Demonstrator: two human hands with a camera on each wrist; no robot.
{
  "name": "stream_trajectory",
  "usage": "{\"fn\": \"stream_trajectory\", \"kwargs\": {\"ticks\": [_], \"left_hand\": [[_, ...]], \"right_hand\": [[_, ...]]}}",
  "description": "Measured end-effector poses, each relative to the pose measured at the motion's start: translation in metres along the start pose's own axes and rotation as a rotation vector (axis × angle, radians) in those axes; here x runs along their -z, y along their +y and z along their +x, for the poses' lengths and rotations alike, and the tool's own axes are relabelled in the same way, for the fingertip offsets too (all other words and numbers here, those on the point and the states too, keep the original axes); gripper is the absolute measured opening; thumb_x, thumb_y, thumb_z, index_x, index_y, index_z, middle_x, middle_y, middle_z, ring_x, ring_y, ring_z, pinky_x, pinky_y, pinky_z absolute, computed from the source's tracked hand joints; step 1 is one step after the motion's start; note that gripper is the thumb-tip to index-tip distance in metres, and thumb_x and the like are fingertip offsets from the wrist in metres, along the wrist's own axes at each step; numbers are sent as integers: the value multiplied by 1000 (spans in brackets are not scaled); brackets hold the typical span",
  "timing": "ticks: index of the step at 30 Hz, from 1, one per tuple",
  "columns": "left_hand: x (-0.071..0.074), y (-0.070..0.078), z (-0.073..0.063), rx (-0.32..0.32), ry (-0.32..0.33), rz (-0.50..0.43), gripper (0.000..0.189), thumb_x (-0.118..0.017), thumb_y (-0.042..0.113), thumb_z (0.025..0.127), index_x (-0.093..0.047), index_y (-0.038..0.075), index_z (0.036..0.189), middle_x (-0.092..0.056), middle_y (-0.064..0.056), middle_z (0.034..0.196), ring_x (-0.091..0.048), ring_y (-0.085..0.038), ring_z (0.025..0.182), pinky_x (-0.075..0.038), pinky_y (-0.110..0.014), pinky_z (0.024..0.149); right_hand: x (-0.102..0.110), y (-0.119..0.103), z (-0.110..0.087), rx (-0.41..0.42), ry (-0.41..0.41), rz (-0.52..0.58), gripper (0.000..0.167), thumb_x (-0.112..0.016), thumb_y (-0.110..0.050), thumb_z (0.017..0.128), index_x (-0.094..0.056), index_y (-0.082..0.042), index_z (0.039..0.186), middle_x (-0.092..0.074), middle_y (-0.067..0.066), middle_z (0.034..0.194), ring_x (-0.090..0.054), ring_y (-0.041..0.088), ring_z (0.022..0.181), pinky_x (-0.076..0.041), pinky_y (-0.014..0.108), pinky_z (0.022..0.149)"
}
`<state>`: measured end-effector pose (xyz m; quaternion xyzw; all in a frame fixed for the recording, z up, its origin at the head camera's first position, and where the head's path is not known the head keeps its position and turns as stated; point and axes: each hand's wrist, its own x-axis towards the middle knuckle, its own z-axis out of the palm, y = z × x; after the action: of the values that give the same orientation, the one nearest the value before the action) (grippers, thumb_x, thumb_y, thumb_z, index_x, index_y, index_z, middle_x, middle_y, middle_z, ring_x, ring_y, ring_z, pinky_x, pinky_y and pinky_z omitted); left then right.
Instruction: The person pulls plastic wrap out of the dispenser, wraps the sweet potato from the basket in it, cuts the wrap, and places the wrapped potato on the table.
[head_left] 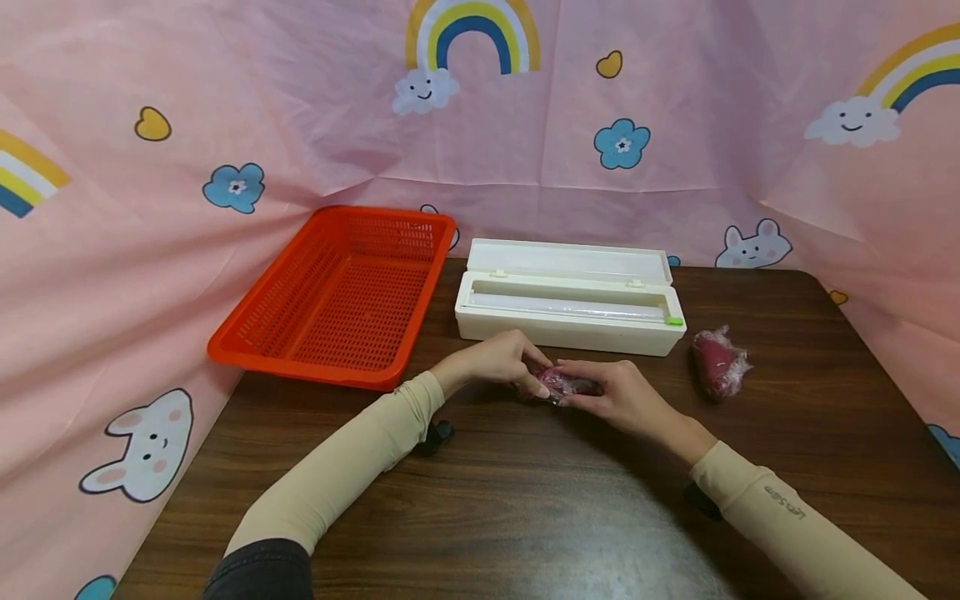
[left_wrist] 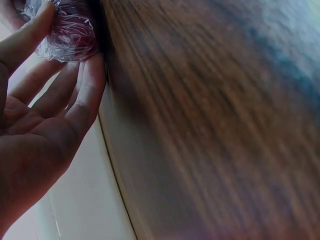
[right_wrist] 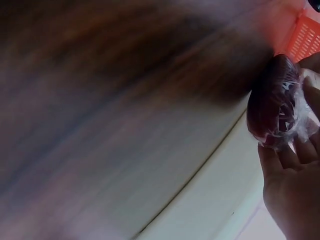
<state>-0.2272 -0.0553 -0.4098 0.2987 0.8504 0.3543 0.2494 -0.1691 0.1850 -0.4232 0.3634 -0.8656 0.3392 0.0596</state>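
Between my two hands, close over the table in the head view, is a dark red, rounded-oblong item in cling film (head_left: 553,381). My left hand (head_left: 504,360) grips one end, its thumb on one side and fingers on the other. From the other end my right hand (head_left: 624,395) pinches the item with thumb and fingers. Crinkled film (left_wrist: 70,35) covers the end near the left fingers. In the right wrist view the dark red body (right_wrist: 272,102) shows smooth and glossy, with loose film bunched at the right fingers.
Just behind my hands stands a white cling film box (head_left: 570,333), lid raised, a film roll (head_left: 566,307) inside. An orange-red plastic basket (head_left: 300,367) sits at the back left. Another film-wrapped red item (head_left: 717,363) lies on the brown wooden table (head_left: 525,508) to the right.
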Motion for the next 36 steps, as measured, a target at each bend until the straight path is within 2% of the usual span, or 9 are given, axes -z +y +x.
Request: {"fn": "stream_trajectory", "kwargs": {"ticks": [3,7,17,23,26,30,33,36], "left_hand": [[0,0,0,6,-7,-19,40,-86,24,82,-77,7,117,-75,1,79,-63,-5,65,-53,-25,61],[1,2,0,11,-17,-35,38,-85,23,82,-77,7,116,-76,0,80,-64,-6,65,-55,-27,63],[0,4,-1,18,-4,-22,38,-85,22,83,-77,7,116,-75,-1,81,-64,-6,66,-53,-25,62],[1,7,0,1,16,91,41,-85,28,82,-76,13,120,-75,1,98,-65,-6,71,-55,-25,63],[1,8,0,-30,42,166,42,-83,32,83,-75,17,121,-75,2,105,-63,-8,81,-54,-25,70],[-3,9,-1,-76,72,246,42,-78,37,87,-73,17,124,-75,2,116,-64,-11,97,-52,-27,84],[-5,10,-3,-91,82,286,41,-74,38,91,-72,17,126,-74,0,119,-65,-13,105,-52,-30,91],[-6,12,-6,-94,90,302,39,-73,35,92,-72,16,126,-74,-1,117,-66,-15,105,-52,-33,93]], "right_hand": [[-2,2,0,41,7,-48,46,-85,-15,82,-72,-8,126,-76,8,117,-73,18,103,-60,39,83],[-2,1,2,60,-8,-102,48,-86,-14,81,-71,-7,126,-76,9,118,-74,20,104,-60,41,85],[-1,-5,5,38,-22,-145,45,-87,-14,81,-72,-9,123,-77,5,112,-73,15,97,-59,39,82],[-1,-9,6,30,-11,-146,43,-86,-13,81,-71,-8,121,-77,3,110,-71,14,95,-58,39,81],[0,-10,4,-7,1,-150,42,-86,-15,81,-70,-7,119,-75,5,110,-71,16,96,-58,39,82],[5,-10,-6,-104,29,-201,43,-85,-21,79,-68,-6,116,-73,7,108,-69,18,91,-57,39,78],[17,-9,-18,-186,58,-263,45,-85,-25,76,-66,-8,114,-70,7,102,-66,18,85,-55,40,74],[38,-9,-29,-251,127,-319,48,-86,-28,74,-66,-8,112,-71,8,97,-64,20,80,-51,39,70]]}}
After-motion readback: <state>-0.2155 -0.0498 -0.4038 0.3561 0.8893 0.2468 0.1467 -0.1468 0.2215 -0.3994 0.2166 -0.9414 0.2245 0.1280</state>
